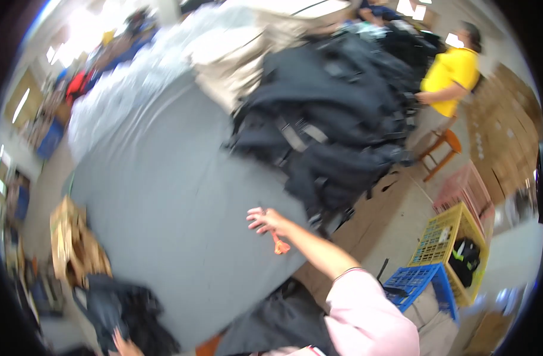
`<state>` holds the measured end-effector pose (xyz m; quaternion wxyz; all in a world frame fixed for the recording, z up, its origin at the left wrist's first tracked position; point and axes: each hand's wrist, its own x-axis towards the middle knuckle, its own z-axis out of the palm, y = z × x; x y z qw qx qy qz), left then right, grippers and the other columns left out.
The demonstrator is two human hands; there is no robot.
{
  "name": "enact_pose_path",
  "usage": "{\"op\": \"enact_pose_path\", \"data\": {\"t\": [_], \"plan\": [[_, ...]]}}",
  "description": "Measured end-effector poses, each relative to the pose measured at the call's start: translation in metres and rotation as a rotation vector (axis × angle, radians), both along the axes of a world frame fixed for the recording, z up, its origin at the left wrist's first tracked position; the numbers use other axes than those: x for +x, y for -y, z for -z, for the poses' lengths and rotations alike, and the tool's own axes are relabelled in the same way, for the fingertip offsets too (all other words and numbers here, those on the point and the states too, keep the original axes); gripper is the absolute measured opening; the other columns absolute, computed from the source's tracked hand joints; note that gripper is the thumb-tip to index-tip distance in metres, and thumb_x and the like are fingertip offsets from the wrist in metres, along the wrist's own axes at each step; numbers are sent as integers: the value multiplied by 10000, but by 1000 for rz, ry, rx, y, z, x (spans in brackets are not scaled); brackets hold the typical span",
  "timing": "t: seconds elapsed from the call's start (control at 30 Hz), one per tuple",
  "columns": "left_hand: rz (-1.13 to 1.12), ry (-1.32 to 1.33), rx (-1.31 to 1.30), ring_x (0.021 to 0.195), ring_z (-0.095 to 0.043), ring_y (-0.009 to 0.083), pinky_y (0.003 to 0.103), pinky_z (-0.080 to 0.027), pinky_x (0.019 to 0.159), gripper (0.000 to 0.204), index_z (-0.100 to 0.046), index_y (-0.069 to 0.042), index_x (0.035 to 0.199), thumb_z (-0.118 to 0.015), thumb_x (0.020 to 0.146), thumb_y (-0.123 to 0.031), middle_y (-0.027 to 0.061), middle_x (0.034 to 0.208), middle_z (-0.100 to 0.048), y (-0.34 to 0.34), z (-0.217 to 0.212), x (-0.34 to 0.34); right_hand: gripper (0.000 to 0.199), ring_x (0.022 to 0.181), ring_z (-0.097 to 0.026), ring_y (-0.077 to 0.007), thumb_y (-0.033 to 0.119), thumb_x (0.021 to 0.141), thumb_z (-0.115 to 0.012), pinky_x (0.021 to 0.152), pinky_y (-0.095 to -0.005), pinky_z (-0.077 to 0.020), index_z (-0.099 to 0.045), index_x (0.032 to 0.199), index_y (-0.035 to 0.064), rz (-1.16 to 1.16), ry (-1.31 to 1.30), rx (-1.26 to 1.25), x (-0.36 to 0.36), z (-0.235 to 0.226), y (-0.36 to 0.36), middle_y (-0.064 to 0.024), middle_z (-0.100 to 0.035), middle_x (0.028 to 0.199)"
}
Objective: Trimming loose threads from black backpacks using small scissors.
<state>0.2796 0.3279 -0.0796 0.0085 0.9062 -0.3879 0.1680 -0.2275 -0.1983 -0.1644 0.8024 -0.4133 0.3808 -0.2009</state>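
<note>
Over the grey-covered table (164, 237), my right hand (268, 221) reaches out with its fingers partly spread. An orange cord tassel (279, 245) hangs below the palm, and a small dark tip shows by the fingers; the tool itself is mostly hidden and blurred. Only the fingers of my left hand (126, 345) come in at the lower edge, stretched out beside a black bag (126, 308); whether they touch it I cannot tell. Beyond my right hand lies a heap of black bags (336, 113) with straps and buckles.
Beige fabric (230, 53) and clear plastic sheeting (123, 89) cover the far side. A brown paper sack (75, 237) stands at the left. On the right are a yellow crate (449, 237), a blue crate (417, 285), a stool (446, 145) and a person in yellow (452, 77).
</note>
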Motion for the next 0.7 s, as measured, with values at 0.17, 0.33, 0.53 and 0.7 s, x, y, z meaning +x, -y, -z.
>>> {"op": "enact_pose_path", "data": {"t": [0.17,0.33,0.53,0.7], "plan": [[-140,129,-10,1063,-568,224,449,-253,1060,301,-566,-99,1179,-538,893,-189,66,1113,-630,82,-66,-38,413,911,-634,-167,211,932,-505,721,-259,-541,-461,1290,10,-715,-88,182,-26,-20,-89,-118,-593,1162],[-182,251,-184,955,-583,346,425,-408,907,346,-577,-76,1146,-518,915,-327,175,1026,-627,87,-92,8,416,957,-628,-205,214,931,-518,754,-296,-537,-457,1289,11,-347,35,173,-10,-25,-71,-140,-576,1183],[-127,-94,-294,1013,-567,340,356,-428,854,394,-547,-25,1197,-460,950,-319,190,1134,-593,95,-93,-4,410,1030,-599,-259,223,925,-542,792,-337,-535,-468,1271,16,178,222,65,-11,-21,19,-142,-547,1216],[26,80,-144,889,-627,318,393,-471,791,247,-644,-64,1050,-599,860,-215,149,1002,-657,130,-99,-90,352,1017,-601,-252,187,934,-510,764,-380,-546,-478,1265,71,527,246,155,-31,29,58,-97,-539,1223]]}}
